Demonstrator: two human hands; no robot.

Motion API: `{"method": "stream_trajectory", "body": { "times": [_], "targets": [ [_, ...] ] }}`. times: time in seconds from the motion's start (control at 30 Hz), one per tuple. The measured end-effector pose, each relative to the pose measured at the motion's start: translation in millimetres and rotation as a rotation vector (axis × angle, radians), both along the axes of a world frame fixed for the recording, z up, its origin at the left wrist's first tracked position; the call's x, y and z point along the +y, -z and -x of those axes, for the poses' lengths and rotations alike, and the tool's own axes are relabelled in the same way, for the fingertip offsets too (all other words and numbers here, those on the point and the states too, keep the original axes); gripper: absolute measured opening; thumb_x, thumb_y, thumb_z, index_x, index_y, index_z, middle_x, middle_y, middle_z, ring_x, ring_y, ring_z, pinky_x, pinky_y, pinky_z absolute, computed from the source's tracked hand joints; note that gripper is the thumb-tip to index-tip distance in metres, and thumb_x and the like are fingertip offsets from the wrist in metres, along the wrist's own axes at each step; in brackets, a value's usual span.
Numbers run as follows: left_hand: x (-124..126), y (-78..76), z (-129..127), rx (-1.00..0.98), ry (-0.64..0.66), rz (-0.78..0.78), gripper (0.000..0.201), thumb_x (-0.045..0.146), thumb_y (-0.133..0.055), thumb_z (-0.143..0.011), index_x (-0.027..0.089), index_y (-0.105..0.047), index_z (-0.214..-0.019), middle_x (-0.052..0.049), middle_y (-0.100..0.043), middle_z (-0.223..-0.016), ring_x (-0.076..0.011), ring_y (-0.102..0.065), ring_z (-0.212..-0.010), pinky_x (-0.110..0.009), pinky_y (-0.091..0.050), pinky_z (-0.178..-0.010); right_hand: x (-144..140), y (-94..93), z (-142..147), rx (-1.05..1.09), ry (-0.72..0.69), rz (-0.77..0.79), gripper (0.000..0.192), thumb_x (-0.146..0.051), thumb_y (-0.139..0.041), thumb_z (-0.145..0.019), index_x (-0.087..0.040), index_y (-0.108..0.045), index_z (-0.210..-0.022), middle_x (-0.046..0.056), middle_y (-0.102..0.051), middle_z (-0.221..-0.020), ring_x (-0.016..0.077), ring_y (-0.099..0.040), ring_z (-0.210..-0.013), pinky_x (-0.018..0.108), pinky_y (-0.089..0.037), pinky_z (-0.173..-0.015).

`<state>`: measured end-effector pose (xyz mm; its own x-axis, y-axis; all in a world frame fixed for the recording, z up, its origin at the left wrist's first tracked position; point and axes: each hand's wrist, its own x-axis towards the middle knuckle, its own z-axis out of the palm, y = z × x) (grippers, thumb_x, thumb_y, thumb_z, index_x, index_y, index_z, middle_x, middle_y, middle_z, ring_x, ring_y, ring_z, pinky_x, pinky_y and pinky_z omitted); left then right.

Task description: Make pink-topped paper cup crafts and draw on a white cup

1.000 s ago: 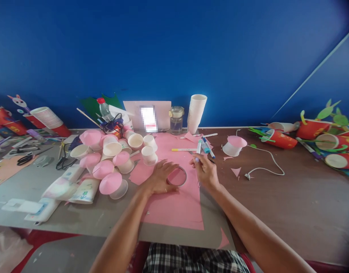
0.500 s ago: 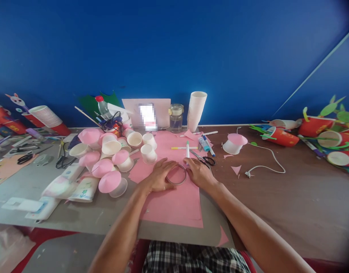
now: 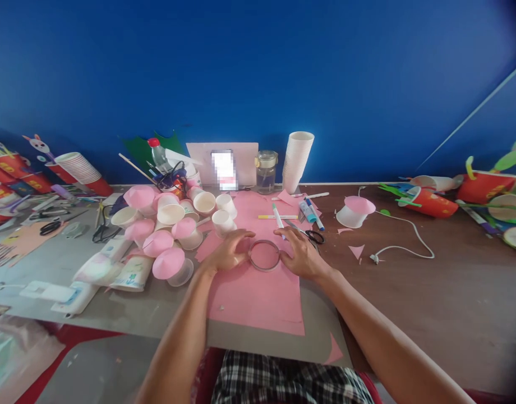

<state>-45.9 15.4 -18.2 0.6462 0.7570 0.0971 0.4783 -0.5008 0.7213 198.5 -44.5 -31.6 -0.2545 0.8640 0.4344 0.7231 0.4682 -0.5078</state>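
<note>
A thin, clear-looking ring (image 3: 264, 270) lies on pink paper (image 3: 258, 303); whether it is a tape roll or a lid, I cannot tell. My left hand (image 3: 230, 251) curves at its left edge, fingers and thumb apart. On the other side my right hand (image 3: 302, 253) has its thumb at the ring's right edge and its fingers spread. A white marker with a green tip (image 3: 277, 217) leans just beyond my right fingertips. Black-handled scissors (image 3: 315, 237) lie beside that hand.
Paper cups with pink cone tops (image 3: 169, 264) crowd the left. At the back stand a phone (image 3: 225, 168), a jar (image 3: 266, 171) and a tall cup stack (image 3: 298, 163). One pink-topped cup (image 3: 354, 212) and a white cable (image 3: 409, 248) are on the right.
My left fingers have drawn back from around the ring, so more of it shows. The green-tipped marker has tilted. The whole view has shifted slightly.
</note>
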Motion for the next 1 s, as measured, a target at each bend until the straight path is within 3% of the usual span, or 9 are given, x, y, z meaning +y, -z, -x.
{"method": "stream_trajectory", "body": {
  "times": [0.1,0.3,1.0],
  "targets": [
    [3.4,6.1,0.9,-0.021,-0.077,-0.004,0.034,0.009,-0.047,-0.079,0.018,-0.061,-0.108,-0.008,-0.067,-0.11,-0.0208,-0.062,-0.103,-0.036,-0.049,-0.092,-4.0,-0.9,5.1,-0.025,-0.04,-0.001,0.055,-0.022,-0.06,-0.076,-0.019,-0.046,-0.129,0.014,-0.058,-0.124,0.0308,-0.05,-0.119,0.049,-0.042,-0.1],
    [2.5,5.0,-2.6,0.02,-0.115,-0.09,0.032,0.002,-0.042,-0.075,0.017,-0.063,-0.094,-0.004,-0.069,-0.093,-0.0165,-0.063,-0.085,-0.028,-0.05,-0.078,-6.1,13.5,13.3,-0.16,-0.058,0.041,0.072,-0.048,-0.066,-0.077,-0.015,-0.042,-0.135,0.02,-0.052,-0.134,0.039,-0.037,-0.133,0.058,-0.036,-0.105],
    [1.3,8.7,0.3,0.158,-0.13,0.047,0.023,0.02,-0.049,-0.084,0.021,-0.065,-0.101,-0.003,-0.072,-0.094,-0.0175,-0.065,-0.083,-0.026,-0.049,-0.073,-3.3,20.9,16.2,-0.197,-0.059,0.114,0.071,-0.056,-0.06,-0.081,-0.017,-0.04,-0.137,0.018,-0.052,-0.134,0.0361,-0.041,-0.13,0.054,-0.039,-0.104]
  ]
}}
